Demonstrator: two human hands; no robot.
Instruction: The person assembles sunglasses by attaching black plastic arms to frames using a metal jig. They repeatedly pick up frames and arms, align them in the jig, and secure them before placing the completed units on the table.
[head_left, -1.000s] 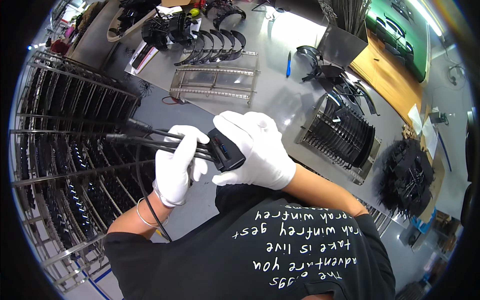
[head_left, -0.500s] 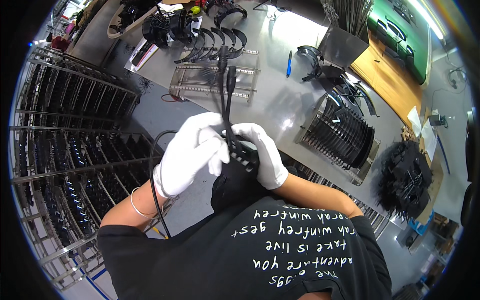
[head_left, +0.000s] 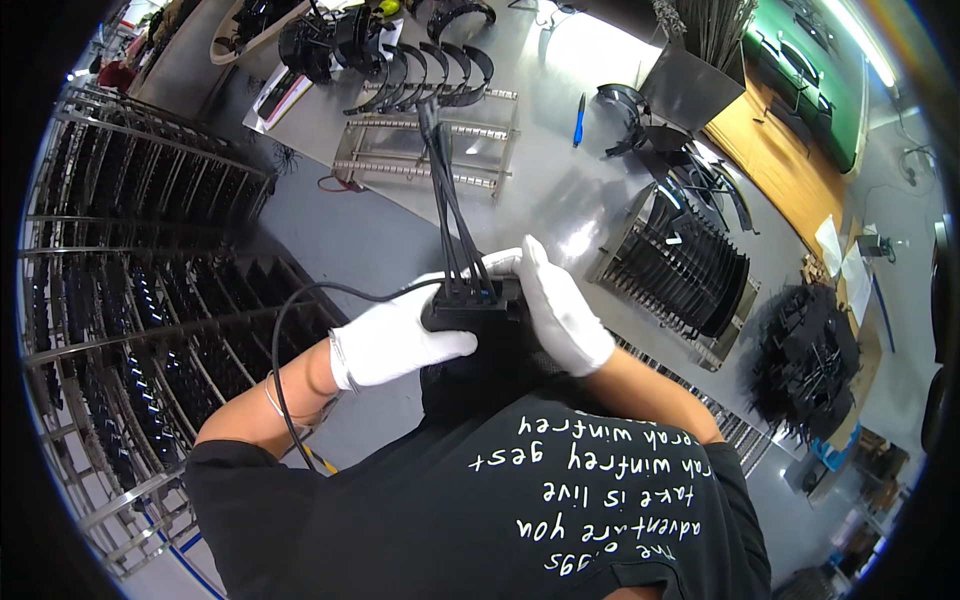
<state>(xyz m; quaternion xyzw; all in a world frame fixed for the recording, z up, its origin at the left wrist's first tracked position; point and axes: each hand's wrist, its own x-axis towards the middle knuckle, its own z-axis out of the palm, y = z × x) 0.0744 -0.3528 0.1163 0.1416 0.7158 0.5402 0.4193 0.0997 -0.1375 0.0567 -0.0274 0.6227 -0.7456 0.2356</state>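
Observation:
Close to my body sits a black box (head_left: 470, 312) with several black cables (head_left: 447, 205) rising out of its far edge. My left hand (head_left: 390, 340), in a white glove, grips the left side of the box, thumb across the near face. The fingers of that hand are mostly hidden behind it. Also gloved in white, my right hand (head_left: 565, 315) lies along the right side, with one finger pointing up and others reaching behind. A thin black cord (head_left: 288, 340) loops from the box past my left forearm.
Beyond my hands is a metal table with a wire rack (head_left: 425, 155), curved black strips (head_left: 430, 75) and a blue pen (head_left: 579, 120). A loaded rack (head_left: 690, 265) and a dark bundle (head_left: 808, 360) lie to the right. Tall shelving (head_left: 140, 290) fills the left.
The cables have swung slightly left and stopped blurring. My left hand has moved down from near the cables onto the box's left side, and my right hand has shifted slightly right.

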